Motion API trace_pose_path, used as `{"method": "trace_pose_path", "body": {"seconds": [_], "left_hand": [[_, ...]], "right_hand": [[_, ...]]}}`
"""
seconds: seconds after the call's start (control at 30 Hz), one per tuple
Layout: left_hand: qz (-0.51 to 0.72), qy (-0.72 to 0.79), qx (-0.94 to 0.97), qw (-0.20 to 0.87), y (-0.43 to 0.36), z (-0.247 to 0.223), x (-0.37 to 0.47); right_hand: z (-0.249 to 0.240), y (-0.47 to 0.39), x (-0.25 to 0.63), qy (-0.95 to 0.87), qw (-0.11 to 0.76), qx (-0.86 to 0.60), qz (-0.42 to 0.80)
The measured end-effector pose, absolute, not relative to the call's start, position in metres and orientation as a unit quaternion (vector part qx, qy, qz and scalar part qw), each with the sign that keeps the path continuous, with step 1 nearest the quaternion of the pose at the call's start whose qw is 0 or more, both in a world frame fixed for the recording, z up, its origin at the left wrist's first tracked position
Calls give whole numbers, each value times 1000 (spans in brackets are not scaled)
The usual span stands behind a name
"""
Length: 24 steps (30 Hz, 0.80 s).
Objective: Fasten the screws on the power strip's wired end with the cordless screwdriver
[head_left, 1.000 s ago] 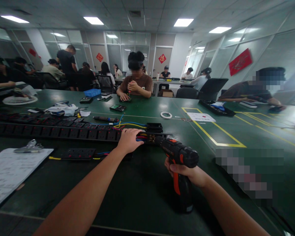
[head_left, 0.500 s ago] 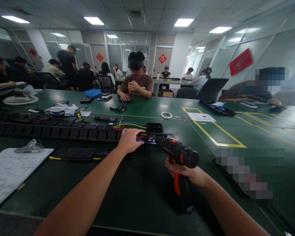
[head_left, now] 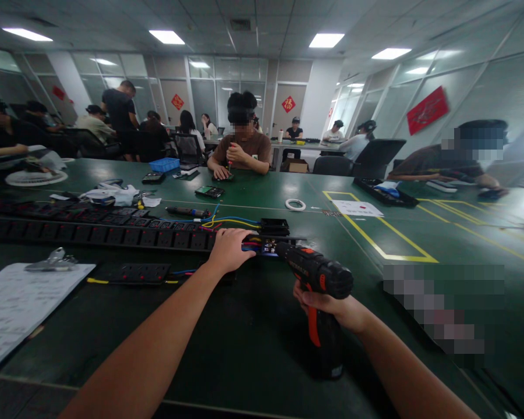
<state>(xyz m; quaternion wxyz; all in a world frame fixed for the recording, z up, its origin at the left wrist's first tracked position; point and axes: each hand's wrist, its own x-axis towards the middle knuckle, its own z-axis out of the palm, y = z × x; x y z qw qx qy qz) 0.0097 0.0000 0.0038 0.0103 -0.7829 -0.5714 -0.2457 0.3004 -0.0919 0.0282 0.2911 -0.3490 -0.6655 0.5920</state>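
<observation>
centre frame, the right hand (head_left: 319,301) grips the drill (head_left: 318,271); i'd hold it straight and let the left hand (head_left: 229,249), clasping the socket strip (head_left: 165,238), brace firmly.

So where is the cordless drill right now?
In the head view, the cordless drill is just right of centre, gripped in the right hand, its nose close to the small metal parts beside the left hand.

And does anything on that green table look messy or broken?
Nothing looks clearly spilled or broken. It is a bit messy, though: blue and yellow wires curl loosely beyond the left hand, and a crumpled white bundle lies past the long black socket strip, looking untidy next to that straight row.
</observation>
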Motion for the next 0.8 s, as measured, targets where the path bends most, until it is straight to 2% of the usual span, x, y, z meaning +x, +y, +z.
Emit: {"method": "trace_pose_path", "body": {"seconds": [0.8], "left_hand": [[-244, -570, -785, 9, 2, 1, 9]], "right_hand": [[33, -93, 298, -655, 285, -351, 605]]}}
